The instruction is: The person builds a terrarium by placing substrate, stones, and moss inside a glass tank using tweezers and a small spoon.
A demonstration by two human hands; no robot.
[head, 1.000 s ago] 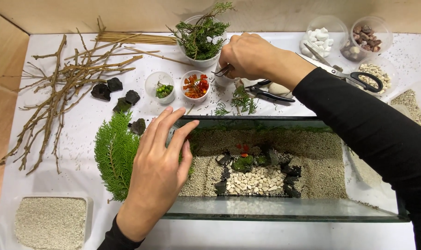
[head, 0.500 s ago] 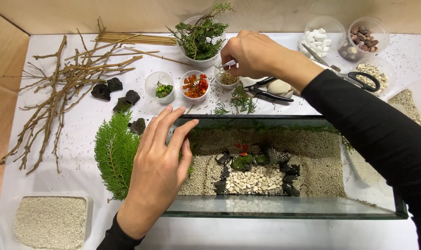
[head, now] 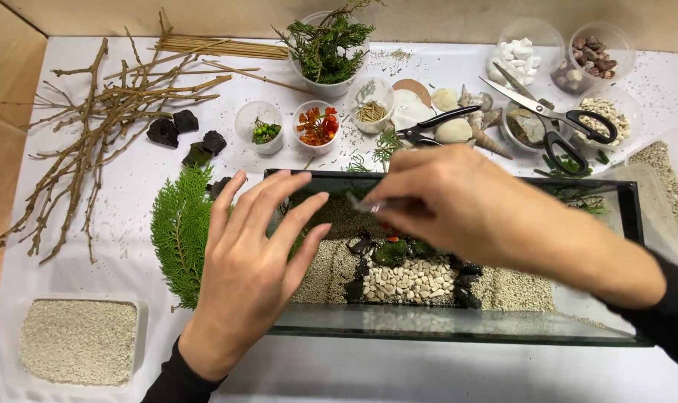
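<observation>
A long glass tank [head: 458,334] lies in front of me, with a bed of sand, a patch of white pebbles [head: 410,282], dark stones and green moss [head: 389,252] inside. My left hand [head: 253,276] rests flat on the tank's left end, fingers spread, holding nothing. My right hand [head: 466,213] hovers over the middle of the tank, pinching thin metal tweezers [head: 365,205] that point left. The tweezer tips are blurred, so I cannot tell whether they carry anything.
Bare twigs [head: 92,134] and dark stones [head: 175,130] lie at the left, with a green fern sprig [head: 178,231] beside the tank. Behind the tank are small cups [head: 316,125], a potted sprig [head: 327,48], shells [head: 451,130] and scissors [head: 555,116]. A sand tray [head: 77,339] sits front left.
My right hand has come from the small cups at the back to above the middle of the tank, bringing the tweezers. The left hand has stayed on the tank's left end.
</observation>
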